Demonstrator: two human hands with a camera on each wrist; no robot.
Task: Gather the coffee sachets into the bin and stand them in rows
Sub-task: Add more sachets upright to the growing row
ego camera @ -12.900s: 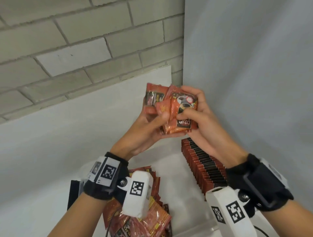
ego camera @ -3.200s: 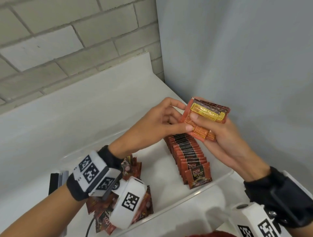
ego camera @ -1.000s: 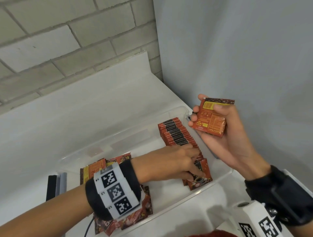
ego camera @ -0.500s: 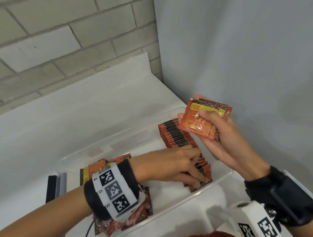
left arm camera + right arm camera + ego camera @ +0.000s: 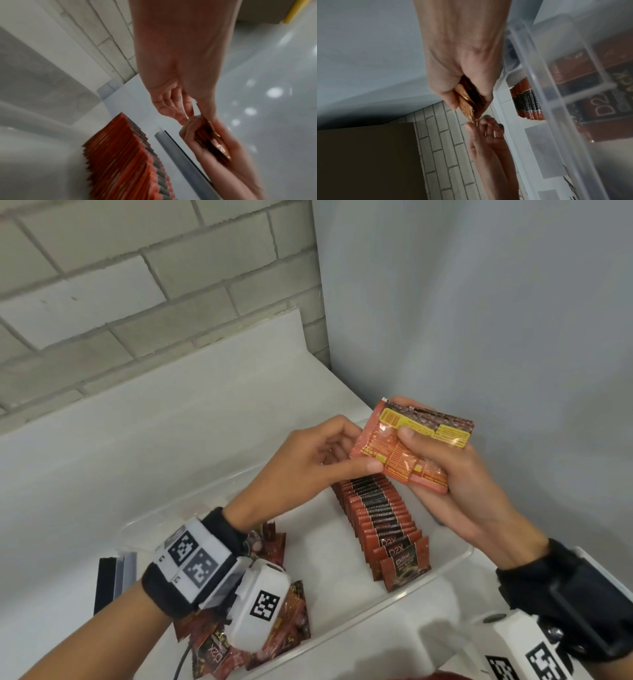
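My right hand (image 5: pixel 442 474) grips a small stack of red and orange coffee sachets (image 5: pixel 414 446) above the clear plastic bin (image 5: pixel 455 559). My left hand (image 5: pixel 329 460) has come up to the stack, its thumb and fingers pinching the stack's left edge. Under both hands a long row of sachets (image 5: pixel 380 518) stands upright along the bin's right side. A loose heap of sachets (image 5: pixel 274 631) lies at the bin's left end, partly hidden by my left wrist camera. The wrist views show the stack (image 5: pixel 467 100) edge-on between my fingers and the standing row (image 5: pixel 123 155).
The bin sits on a white counter (image 5: pixel 171 460) in a corner, with a brick wall (image 5: pixel 137 285) behind and a grey wall (image 5: pixel 479 320) at the right. A black and grey object (image 5: pixel 113 580) lies left of the bin.
My left hand has lifted off the front of the standing row and risen to the stack held by my right hand. The right hand has barely moved.
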